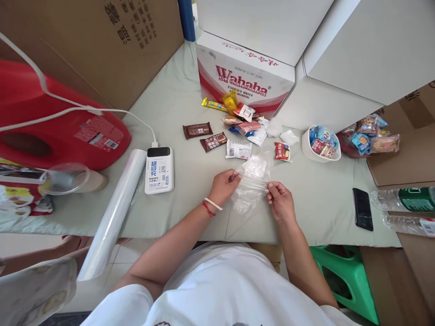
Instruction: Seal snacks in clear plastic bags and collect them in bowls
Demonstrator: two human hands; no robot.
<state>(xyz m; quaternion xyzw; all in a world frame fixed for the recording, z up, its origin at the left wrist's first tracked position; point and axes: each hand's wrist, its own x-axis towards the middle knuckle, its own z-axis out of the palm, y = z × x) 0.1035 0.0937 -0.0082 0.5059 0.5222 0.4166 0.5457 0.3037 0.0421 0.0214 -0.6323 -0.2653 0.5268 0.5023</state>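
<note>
My left hand point(222, 185) and right hand point(280, 200) each pinch an edge of a clear plastic bag point(250, 183), stretched between them over the near edge of the table point(190, 199). Beyond lie two chocolate bars point(205, 136), loose snack packets point(243, 122), then the Wahaha carton point(243, 79).

Head camera, looking down.
It faces forward over the person's chest, close above the surface point(190, 194).
</note>
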